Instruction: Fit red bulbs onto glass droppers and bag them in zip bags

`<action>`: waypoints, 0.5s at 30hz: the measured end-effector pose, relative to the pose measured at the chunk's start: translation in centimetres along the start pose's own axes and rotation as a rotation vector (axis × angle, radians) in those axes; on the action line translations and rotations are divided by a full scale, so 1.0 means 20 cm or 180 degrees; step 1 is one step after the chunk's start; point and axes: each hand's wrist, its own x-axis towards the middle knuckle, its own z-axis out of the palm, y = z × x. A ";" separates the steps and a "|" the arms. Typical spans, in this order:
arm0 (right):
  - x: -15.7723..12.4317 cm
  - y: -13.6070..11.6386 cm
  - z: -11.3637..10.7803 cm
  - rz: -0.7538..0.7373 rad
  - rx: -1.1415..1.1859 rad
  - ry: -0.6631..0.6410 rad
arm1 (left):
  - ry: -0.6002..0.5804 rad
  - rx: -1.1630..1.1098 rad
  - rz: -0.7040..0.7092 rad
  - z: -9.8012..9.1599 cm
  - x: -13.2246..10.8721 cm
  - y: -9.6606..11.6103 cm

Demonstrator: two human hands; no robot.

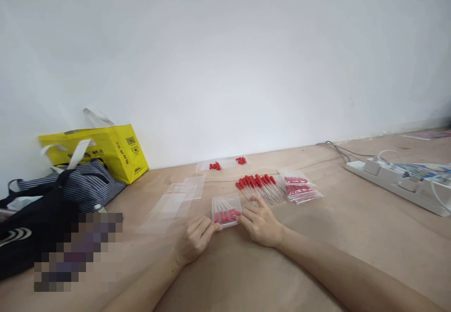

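Observation:
A clear zip bag (222,205) lies flat on the table, its zip edge facing me. Inside it are several droppers with red rubber bulbs and clear stems, bulbs toward the zip edge. My left hand (197,237) pinches the bag's near left corner. At the near right corner, my right hand (260,222) grips the same bag between thumb and fingers. Just beyond my right hand lies a row of loose red-bulbed droppers (259,183). Right of them is a stack of filled zip bags (299,187) with red bulbs showing.
Flat zip bags (176,199) lie overlapped on the left. Red bulbs (214,166) and clear stems rest near the wall. A yellow bag (121,154), a striped bag (93,185) and a black bag (38,227) stand left. A white power strip (398,185) with cables sits right.

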 end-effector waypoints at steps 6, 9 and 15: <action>-0.01 0.01 0.02 0.0092 -0.0033 -0.0025 | -0.0140 -0.0095 0.0198 -0.03 0.00 -0.01; -0.01 0.01 0.02 0.0098 -0.0024 -0.0234 | -0.0316 -0.0018 0.0176 -0.02 0.00 -0.02; -0.02 0.04 0.00 0.0311 0.0425 -0.0937 | -0.0937 -0.0485 -0.0676 -0.01 -0.02 -0.05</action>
